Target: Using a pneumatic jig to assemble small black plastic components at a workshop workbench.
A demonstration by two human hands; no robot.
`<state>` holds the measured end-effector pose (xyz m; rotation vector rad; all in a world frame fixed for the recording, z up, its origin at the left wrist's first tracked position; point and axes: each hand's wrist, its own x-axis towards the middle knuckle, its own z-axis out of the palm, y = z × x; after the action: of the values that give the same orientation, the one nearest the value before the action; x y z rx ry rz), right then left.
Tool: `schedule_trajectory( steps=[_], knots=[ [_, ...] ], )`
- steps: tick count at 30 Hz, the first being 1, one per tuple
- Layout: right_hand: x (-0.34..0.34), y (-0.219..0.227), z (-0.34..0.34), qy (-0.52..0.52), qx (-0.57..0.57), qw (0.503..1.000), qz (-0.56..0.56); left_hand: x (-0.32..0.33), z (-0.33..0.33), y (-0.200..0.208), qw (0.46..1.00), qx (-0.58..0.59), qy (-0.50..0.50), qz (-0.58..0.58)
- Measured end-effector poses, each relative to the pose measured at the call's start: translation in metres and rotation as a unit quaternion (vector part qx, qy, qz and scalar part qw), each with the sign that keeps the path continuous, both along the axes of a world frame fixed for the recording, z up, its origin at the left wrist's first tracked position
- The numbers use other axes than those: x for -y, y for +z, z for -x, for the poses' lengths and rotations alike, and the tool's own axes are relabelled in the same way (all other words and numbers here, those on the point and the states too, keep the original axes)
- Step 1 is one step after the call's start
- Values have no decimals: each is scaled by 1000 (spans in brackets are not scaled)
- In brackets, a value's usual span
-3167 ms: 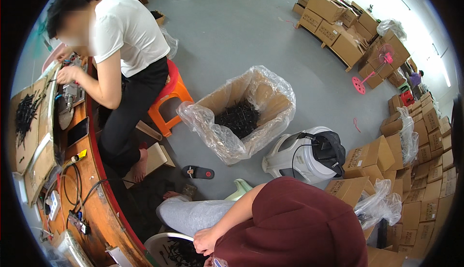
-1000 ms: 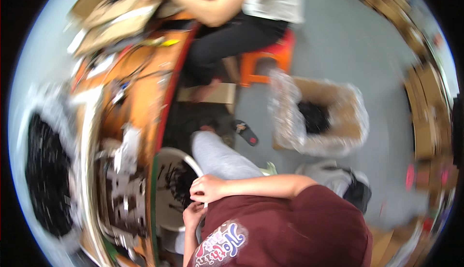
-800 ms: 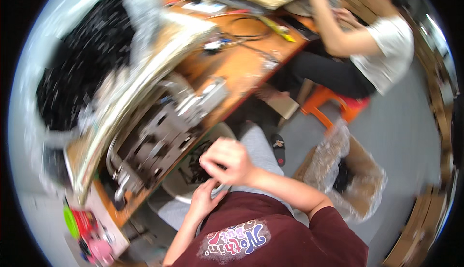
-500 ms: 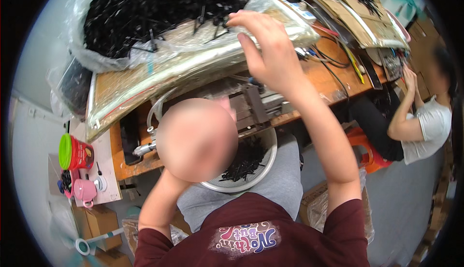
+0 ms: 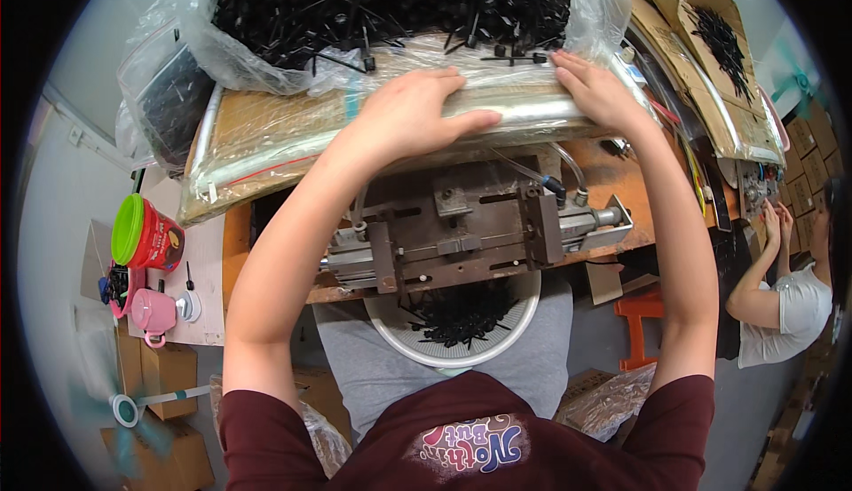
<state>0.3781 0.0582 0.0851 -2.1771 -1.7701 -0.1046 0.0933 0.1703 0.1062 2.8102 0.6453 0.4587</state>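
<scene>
My left hand [image 5: 406, 111] lies on the plastic-wrapped edge of a cardboard tray [image 5: 266, 122], fingers stretched and thumb apart. Farther right on the same edge rests my right hand [image 5: 599, 93], its fingers extended. Its fingertips are close to a small black plastic part [image 5: 515, 58]; whether they touch it is unclear. Just beyond both hands is a large heap of slim black plastic parts [image 5: 399, 3] in a clear plastic liner [image 5: 599, 3]. Below my hands, a dark metal clamping fixture [image 5: 457, 244] is mounted on the wooden bench, with no hand on it.
On my lap sits a white basket [image 5: 380, 331] with black parts inside. A red tub [image 5: 160, 238] and a pink mug [image 5: 153, 312] stand at left. Another cardboard sheet [image 5: 710, 91] with black parts is at right, near a seated person [image 5: 785, 313].
My left hand has moved forward from above the basket onto the wrapped tray edge. My right hand has shifted right along the heap's near side. The view has turned, uncovering the fixture.
</scene>
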Motion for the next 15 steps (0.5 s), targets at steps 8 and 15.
schedule_trajectory(
  steps=[8, 15],
  knots=[
    [-33, 62, 51, -65, 172, 979, -84, -24, 45, 1, 995, 51, -57, -64],
    [-116, 73, 141, 147, 175, 921, -314, -25, 74, -22, 993, 112, -13, -48]
  ],
)
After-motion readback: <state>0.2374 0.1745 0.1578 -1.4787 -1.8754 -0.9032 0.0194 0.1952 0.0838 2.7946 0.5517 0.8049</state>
